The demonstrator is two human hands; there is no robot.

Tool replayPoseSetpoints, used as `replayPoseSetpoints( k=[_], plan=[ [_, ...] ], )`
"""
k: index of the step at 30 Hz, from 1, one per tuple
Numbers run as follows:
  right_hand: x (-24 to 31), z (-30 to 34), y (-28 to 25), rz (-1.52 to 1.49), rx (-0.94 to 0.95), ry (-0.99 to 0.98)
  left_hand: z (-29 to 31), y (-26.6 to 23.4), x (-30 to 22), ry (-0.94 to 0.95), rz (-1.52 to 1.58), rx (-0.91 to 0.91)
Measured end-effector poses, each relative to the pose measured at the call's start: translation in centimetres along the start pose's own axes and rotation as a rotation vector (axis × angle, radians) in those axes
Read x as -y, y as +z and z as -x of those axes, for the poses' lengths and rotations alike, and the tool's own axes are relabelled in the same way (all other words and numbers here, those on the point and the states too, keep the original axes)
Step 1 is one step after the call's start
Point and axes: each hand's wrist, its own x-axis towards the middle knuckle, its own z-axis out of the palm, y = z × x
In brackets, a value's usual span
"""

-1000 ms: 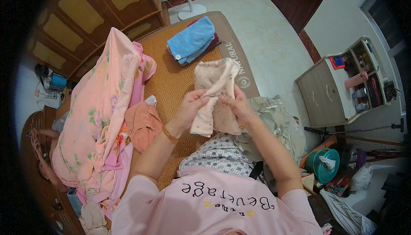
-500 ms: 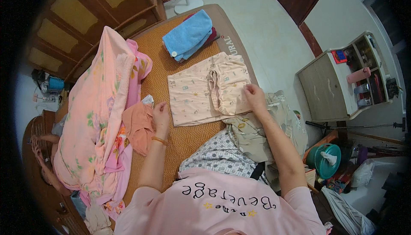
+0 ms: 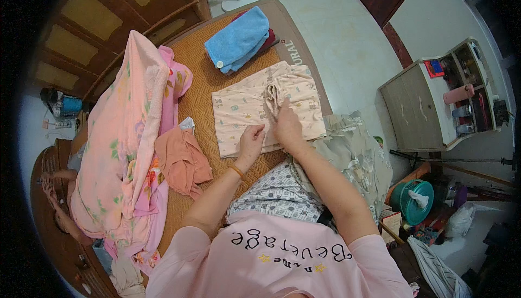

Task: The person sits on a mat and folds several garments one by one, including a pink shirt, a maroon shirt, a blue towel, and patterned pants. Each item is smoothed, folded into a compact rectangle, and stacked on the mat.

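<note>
Cream patterned pajama pants (image 3: 237, 112), folded flat, lie on the woven mat, with their gathered elastic waistband near the middle. My right hand (image 3: 287, 127) is on the pants, its fingers closed at the near end of the waistband. Close beside it, my left hand (image 3: 252, 139) rests over their near part with its fingers curled; whatever its fingertips hold, if anything, is hidden. A crumpled salmon-coloured garment (image 3: 182, 159) lies left of my left forearm. Under my right forearm spreads a crumpled grey-green cloth (image 3: 355, 157).
A folded blue towel (image 3: 239, 40) tops a dark red cloth at the mat's far end. Pink floral blankets (image 3: 122, 135) are heaped along the left, near another person's arm (image 3: 68, 219). A drawer cabinet (image 3: 415, 108) and a green bucket (image 3: 412, 203) stand at right.
My left hand has moved right from beside the salmon garment onto the pants. My right hand has moved left from their right edge to the waistband, which now looks narrower and more bunched.
</note>
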Motion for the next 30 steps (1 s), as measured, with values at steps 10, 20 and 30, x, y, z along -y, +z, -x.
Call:
replayPoseSetpoints(
  k=[10, 20, 30],
  plan=[
    [-10.1, -2.0, -11.7, -2.126, 0.210, 0.480, -0.3, 1.2, -2.0, 0.041, -0.300, -0.017],
    [-10.5, 1.0, -15.7, -2.213, 0.063, 0.269, -3.1, 6.9, -10.3, 0.098, -0.145, 0.079],
    [-8.6, 2.6, -16.3, -2.300, 0.070, 0.124, -4.8, 4.7, -10.8, -0.292, 0.334, 0.207]
  ],
)
